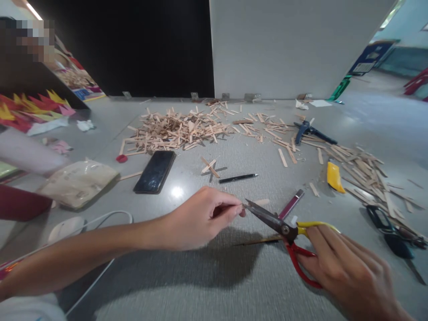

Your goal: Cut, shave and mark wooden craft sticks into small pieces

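Observation:
My right hand [351, 263] grips scissors [267, 216] with one yellow and one red handle. The dark blades point left and are slightly apart at the tips. Just beyond those tips, my left hand [203, 218] is closed in a pinch. Whatever lies between its thumb and fingers is too small and hidden to make out. A pale wooden stick piece [262, 202] shows behind the blades, beside a purple-and-grey stick-shaped item [291, 204]. Two crossed wooden sticks [210, 167] rest farther back, close to a black pen [238, 178].
A heap of wooden sticks [177, 129] lies at the back, with more sticks [368, 171] on the right. Around them are a phone [155, 171], dark-handled pliers [314, 132], a yellow item [334, 176], black-handled scissors [388, 229] and a white cable [110, 213]. Upright panels [267, 49] stand behind.

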A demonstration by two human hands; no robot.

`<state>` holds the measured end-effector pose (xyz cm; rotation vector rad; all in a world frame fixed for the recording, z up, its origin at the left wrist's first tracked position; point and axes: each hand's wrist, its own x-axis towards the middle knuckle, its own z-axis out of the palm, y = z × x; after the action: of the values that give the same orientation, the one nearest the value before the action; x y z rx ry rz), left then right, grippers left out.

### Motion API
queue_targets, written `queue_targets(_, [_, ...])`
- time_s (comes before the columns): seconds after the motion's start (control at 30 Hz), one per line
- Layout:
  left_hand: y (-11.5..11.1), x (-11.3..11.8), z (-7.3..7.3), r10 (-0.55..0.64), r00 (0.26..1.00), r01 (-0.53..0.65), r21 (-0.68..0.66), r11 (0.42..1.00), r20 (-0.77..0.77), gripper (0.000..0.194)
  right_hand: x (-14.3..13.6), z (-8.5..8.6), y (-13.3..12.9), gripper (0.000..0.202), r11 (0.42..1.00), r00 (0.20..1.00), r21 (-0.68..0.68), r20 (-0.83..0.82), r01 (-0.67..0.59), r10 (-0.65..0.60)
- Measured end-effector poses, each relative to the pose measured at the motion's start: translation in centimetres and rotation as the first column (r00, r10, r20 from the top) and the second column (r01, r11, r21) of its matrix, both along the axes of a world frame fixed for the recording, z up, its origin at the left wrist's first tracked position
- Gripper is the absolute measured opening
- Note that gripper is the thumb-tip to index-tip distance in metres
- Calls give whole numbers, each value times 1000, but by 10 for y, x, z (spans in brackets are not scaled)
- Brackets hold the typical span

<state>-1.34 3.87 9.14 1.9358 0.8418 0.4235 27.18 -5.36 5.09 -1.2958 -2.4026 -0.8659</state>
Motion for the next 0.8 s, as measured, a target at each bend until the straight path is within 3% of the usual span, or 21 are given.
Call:
queue_targets(0.23, [3, -2, -2, -5, 1000, 4, -22, 1000, -23, 32, -1, -1, 3, 68, 1000, 1000, 8, -26, -14, 14])
queue_targets(0.37, [2, -1, -2, 10, 998, -18, -134, 991, -56, 35, -4, -2, 7, 68, 999, 998, -3, -52, -33, 32])
queue_targets(0.47, [3, 1, 0, 28, 997, -43, -196, 980, -77, 36, -7, -5, 11, 69, 996, 985, -67, -166, -55, 43])
queue_targets(0.6, [5, 3, 2, 71, 994, -85, -169, 982, -87, 37, -10, -8, 14, 62, 991, 956, -123, -294, -55, 17])
queue_targets(0.8, [8, 2, 2, 87, 993, -100, -169, 980, -84, 38, -8, -7, 11, 58, 995, 957, -85, -287, -57, 30])
